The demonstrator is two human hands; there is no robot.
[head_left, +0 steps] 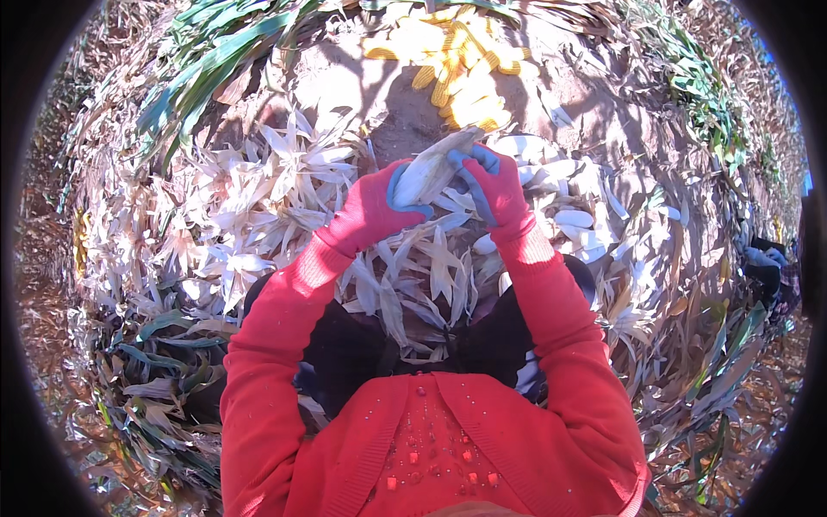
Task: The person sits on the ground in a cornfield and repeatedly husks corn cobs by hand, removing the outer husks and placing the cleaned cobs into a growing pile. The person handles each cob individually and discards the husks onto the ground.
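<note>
An ear of corn (428, 175) in its pale dry husk is held up in front of me, slanting with its tip to the upper right. My left hand (385, 198), in a red and grey-blue glove, wraps round its lower end. At the upper end my right hand (493, 179), gloved alike, has its fingers closed on the husk near the tip. Below the hands lie loose dry husks (439, 267). Beyond them a pile of bare yellow corn cobs (465, 69) rests on the soil.
Stripped husks (233, 202) are heaped at the left. Several unhusked ears (575, 219) lie at the right. Green corn stalks (224, 60) are at the far left, more green leaves (698, 82) at the far right. Part of another person (771, 267) shows at the right edge.
</note>
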